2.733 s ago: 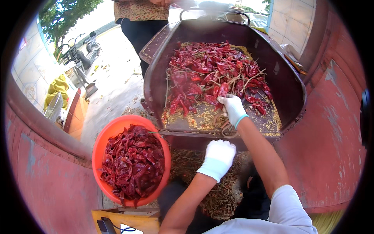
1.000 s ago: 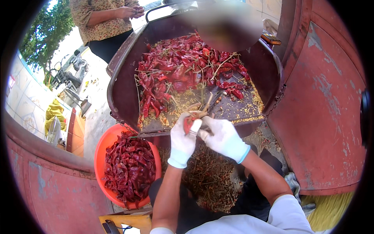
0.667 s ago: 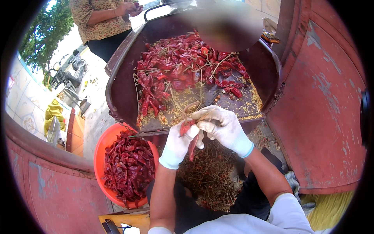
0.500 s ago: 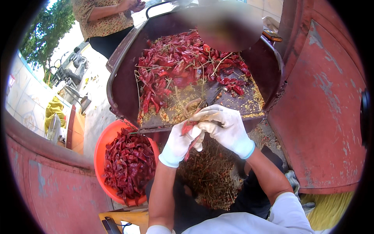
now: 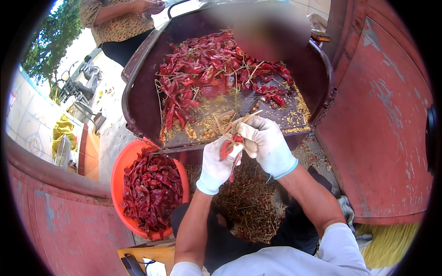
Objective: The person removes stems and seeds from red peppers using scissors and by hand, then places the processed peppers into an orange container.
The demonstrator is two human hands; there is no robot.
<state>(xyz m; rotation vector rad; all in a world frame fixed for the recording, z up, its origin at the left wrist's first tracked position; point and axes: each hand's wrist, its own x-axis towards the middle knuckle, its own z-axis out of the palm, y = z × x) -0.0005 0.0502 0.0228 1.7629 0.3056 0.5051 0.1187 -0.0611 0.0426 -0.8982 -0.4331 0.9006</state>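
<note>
Both my hands wear white gloves and meet over the front edge of a large dark metal pan (image 5: 138, 83). My left hand (image 5: 216, 163) grips several dried red chilies (image 5: 228, 148) that hang down from it. My right hand (image 5: 267, 142) pinches the pale stems (image 5: 230, 120) at the top of that bunch. A big heap of dried red chilies (image 5: 207, 73) fills the back of the pan, with yellow seeds (image 5: 207, 120) scattered on its floor. An orange tub (image 5: 120, 163) full of red chilies sits at my lower left.
A pile of brown stems (image 5: 248, 202) lies on the ground below my hands. Red painted walls (image 5: 382, 115) close in on the right and lower left. A person in a patterned top (image 5: 115, 23) stands behind the pan. A yellow stool (image 5: 147, 255) is at the bottom.
My right hand came back from the chili heap with a bunch. Both hands then met at the pan's front edge and have shifted slightly while handling the chilies.
</note>
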